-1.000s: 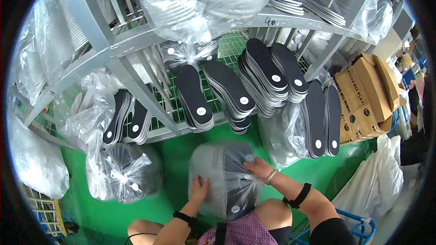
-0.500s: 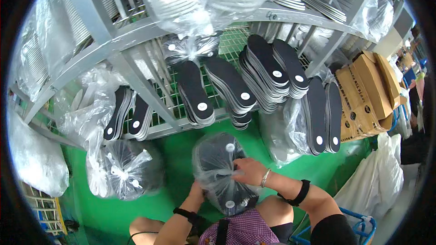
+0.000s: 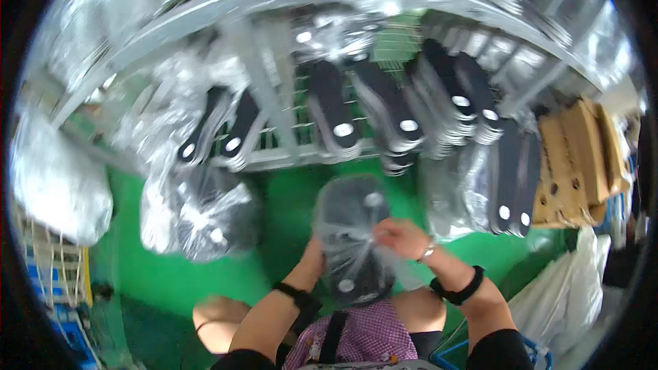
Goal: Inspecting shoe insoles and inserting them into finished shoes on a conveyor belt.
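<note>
I hold a clear plastic bag (image 3: pixel 351 233) with dark shoe insoles inside it, upright in front of my chest. My right hand (image 3: pixel 399 237) pinches the plastic on the bag's right side, about mid-height. My left hand (image 3: pixel 314 255) is mostly hidden behind the bag's left edge and grips it there. Both wrists carry black bands. The picture is blurred by motion.
A grey metal rack (image 3: pixel 288 157) stands ahead with stacks of black insoles (image 3: pixel 401 120) on its wire shelf. Bagged insoles (image 3: pixel 199 212) lie on the green floor (image 3: pixel 288 199) at left, more bags at right. Brown cardboard pieces (image 3: pixel 579 164) lean at far right.
The bag has narrowed as its plastic was gathered in. My right hand slid from the bag's top to its right side. The view swung, blurring everything.
</note>
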The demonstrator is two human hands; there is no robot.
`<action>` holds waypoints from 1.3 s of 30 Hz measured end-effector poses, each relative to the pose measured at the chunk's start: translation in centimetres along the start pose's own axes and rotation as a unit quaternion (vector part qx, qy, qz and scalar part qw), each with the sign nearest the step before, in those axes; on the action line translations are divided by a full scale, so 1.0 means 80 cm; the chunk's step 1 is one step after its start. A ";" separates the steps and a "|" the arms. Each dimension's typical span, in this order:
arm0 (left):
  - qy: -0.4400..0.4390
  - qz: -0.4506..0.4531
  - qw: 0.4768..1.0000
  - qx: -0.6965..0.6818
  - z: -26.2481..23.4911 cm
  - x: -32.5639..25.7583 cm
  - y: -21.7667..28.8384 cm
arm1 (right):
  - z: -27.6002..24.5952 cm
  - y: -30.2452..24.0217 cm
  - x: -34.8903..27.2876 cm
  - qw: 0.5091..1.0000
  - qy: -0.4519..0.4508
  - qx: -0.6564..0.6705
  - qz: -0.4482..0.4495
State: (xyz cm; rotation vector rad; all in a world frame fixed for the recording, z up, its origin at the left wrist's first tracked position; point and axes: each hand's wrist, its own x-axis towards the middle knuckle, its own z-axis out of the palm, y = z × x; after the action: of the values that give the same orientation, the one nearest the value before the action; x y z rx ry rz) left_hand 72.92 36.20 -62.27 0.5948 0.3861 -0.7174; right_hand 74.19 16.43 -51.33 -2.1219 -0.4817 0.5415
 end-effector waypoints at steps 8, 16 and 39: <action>0.176 0.072 0.823 0.535 0.009 -0.058 0.051 | -0.030 -0.007 -0.016 0.980 0.062 0.026 0.185; 0.588 0.205 0.431 0.653 -0.082 -0.160 0.241 | -0.019 0.031 -0.025 0.987 -0.002 -0.079 0.141; 0.249 0.175 0.578 0.757 0.000 -0.174 0.178 | 0.025 0.013 -0.009 0.948 0.072 -0.279 0.136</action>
State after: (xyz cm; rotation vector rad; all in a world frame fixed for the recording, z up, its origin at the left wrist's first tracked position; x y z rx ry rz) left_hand 73.27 51.68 -49.75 2.5049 0.0377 -0.3029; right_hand 72.67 16.84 -53.13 -2.7774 -0.2763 0.4295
